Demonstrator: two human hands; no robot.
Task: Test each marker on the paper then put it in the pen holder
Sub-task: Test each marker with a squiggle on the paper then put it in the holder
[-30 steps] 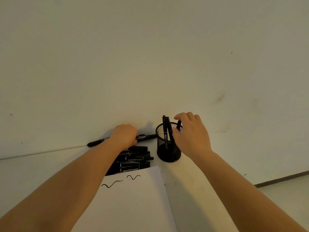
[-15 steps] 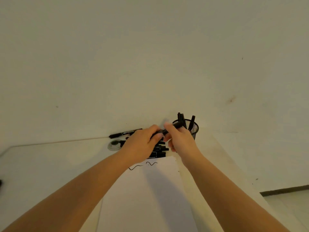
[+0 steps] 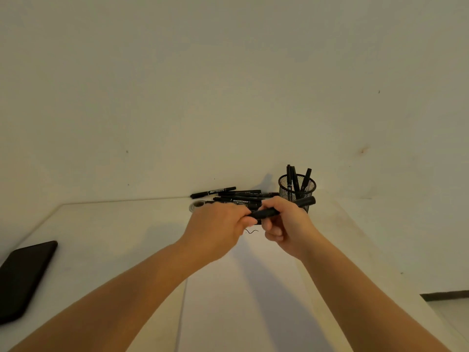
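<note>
Head view, nearest first: the paper [image 3: 243, 288] lies under my forearms, one squiggle [image 3: 251, 232] showing at its far end. Above it my left hand [image 3: 218, 224] and right hand [image 3: 286, 224] both curl round one marker [image 3: 269, 212], held level. I judge the cap comes off next: pull straight along the barrel, without twisting. Beyond lie the untested markers [image 3: 238, 198] and, further right, the pen holder [image 3: 297, 190] with several standing in it. Half a second ago my hands held the marker closer to the holder; a phone [image 3: 25, 278] now shows at left.
</note>
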